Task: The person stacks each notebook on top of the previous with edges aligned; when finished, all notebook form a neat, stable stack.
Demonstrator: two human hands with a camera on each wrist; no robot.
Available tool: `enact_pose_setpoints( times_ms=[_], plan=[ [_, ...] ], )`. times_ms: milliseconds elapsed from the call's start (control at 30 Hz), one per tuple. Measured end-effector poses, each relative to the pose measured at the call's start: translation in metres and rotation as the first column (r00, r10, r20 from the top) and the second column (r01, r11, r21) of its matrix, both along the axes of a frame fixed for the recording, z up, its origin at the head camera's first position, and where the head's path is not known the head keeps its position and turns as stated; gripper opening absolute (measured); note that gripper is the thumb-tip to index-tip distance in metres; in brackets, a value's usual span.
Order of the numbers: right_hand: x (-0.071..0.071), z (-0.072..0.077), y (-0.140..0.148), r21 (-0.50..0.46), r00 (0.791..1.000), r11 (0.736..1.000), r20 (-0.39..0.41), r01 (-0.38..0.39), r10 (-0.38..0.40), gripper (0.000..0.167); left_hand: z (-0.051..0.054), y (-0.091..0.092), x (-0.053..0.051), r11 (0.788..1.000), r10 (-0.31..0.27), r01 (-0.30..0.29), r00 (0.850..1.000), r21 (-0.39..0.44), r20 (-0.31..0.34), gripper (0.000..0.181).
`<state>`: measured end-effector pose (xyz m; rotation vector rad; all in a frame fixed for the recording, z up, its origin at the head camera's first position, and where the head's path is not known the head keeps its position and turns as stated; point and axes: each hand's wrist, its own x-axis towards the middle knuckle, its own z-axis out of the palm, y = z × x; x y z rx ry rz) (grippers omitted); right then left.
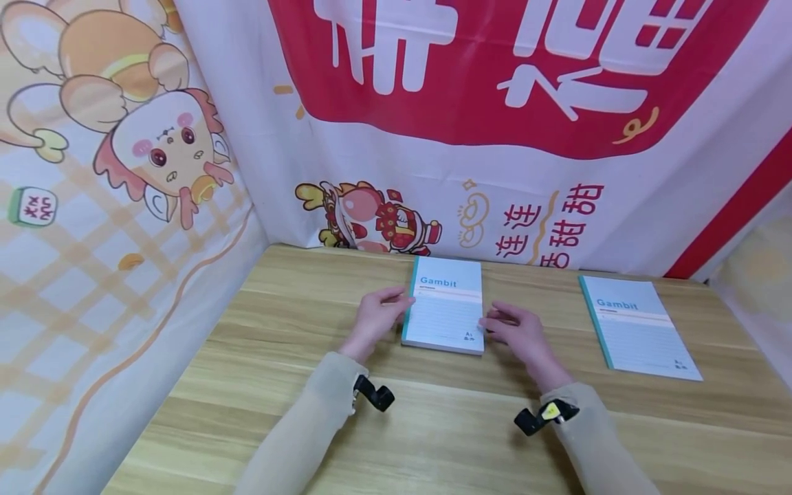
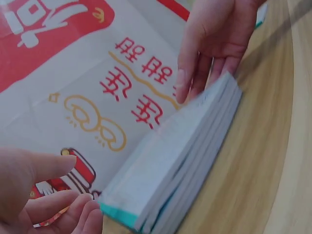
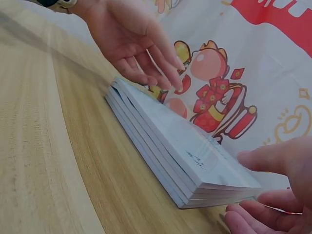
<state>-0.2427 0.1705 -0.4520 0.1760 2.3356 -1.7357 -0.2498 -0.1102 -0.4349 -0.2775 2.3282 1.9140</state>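
Observation:
A stack of several notebooks (image 1: 443, 323) lies flat at the back middle of the table, its white "Gambit" cover up and a teal spine along the left. At the stack's spine side is my left hand (image 1: 378, 315), its fingers loosely bent and the fingertips by the edge. My right hand (image 1: 515, 330) is at the opposite long side, fingers relaxed, thumb near the cover. Page edges of the notebook stack (image 2: 195, 165) show in layers in the left wrist view. Whether the fingertips touch it is hard to tell. Neither hand grips it.
Another "Gambit" notebook (image 1: 640, 330) lies on the right part of the wooden table (image 1: 445, 433). Printed cloth (image 1: 396, 148) hangs directly behind the table, and a second patterned cloth (image 1: 124, 289) borders the left. Each wrist wears a small black camera mount (image 1: 374, 394).

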Motion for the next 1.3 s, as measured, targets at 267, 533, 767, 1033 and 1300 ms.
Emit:
enact_pose_setpoints(
  times_ms=[267,533,767,1033,1300],
  plan=[
    [0.016,0.004,0.027,0.033,1.000,0.999,-0.014,-0.009,0.010,0.072,0.014,0.025,0.019,0.987,-0.145,0.148,0.988,0.064,-0.055,0.044],
    [0.029,0.003,0.056,0.083,1.000,0.997,0.018,0.009,-0.011,0.080,0.007,0.063,0.032,0.926,-0.311,0.319,0.948,0.201,-0.072,0.039],
    [0.043,0.004,0.084,0.099,0.999,0.994,0.000,0.044,-0.045,0.081,0.001,0.091,0.040,0.862,-0.421,0.419,0.905,0.286,-0.057,0.046],
    [0.057,0.013,0.127,0.058,0.992,0.995,0.092,0.086,-0.091,0.089,-0.002,0.122,0.044,0.840,-0.455,0.437,0.890,0.321,-0.021,0.041],
    [0.061,0.025,0.169,0.017,0.981,0.985,0.091,0.173,-0.174,0.095,0.001,0.156,0.038,0.875,-0.430,0.420,0.903,0.240,-0.015,0.036]
  ],
)
